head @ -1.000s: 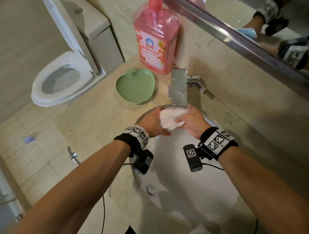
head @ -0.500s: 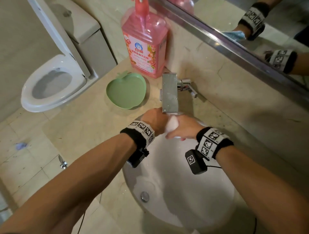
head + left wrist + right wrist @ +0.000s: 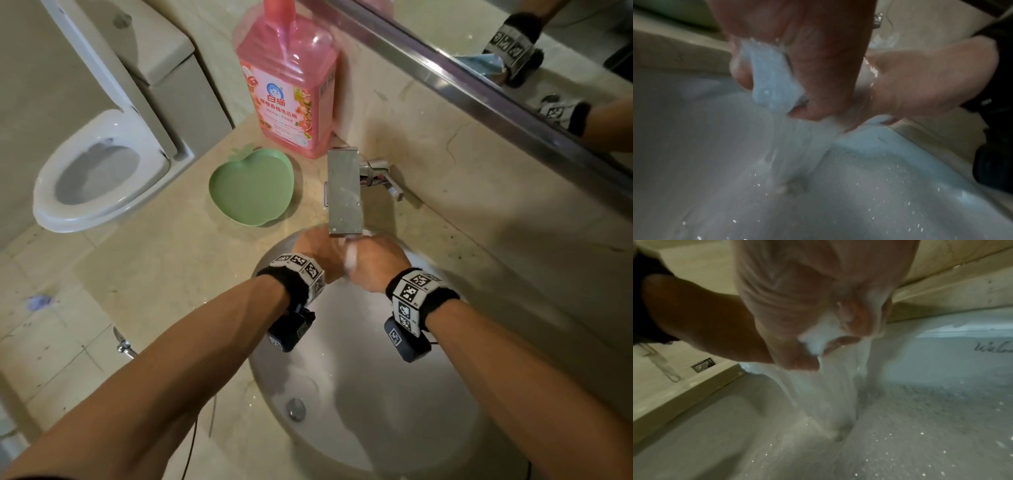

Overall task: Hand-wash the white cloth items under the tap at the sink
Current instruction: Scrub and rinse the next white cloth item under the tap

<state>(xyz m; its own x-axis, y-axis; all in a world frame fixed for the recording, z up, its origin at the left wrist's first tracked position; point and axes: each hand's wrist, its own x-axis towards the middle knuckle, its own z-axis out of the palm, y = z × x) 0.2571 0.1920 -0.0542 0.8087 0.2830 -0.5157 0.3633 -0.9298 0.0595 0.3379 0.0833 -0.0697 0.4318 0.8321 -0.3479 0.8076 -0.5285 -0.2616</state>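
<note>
A small white cloth (image 3: 350,257) is bunched between both hands just under the square chrome tap (image 3: 344,192), over the back of the white sink (image 3: 394,428). My left hand (image 3: 320,251) grips one side of it and my right hand (image 3: 371,260) grips the other, fingers curled. In the left wrist view the wet cloth (image 3: 772,78) sticks out of my left hand (image 3: 797,68) and water streams down from it. In the right wrist view my right hand (image 3: 826,316) squeezes the cloth (image 3: 818,339) with water pouring off into the basin.
A green apple-shaped dish (image 3: 252,186) lies on the beige counter left of the tap. Behind it stands a large pink detergent bottle (image 3: 287,78). A toilet (image 3: 99,171) is at the left, a mirror (image 3: 513,51) along the back wall. The drain (image 3: 295,408) sits low in the basin.
The cloth was loose and wide between the hands a second ago; now it is squeezed small, mostly hidden in the two hands, which have closed together under the spout.
</note>
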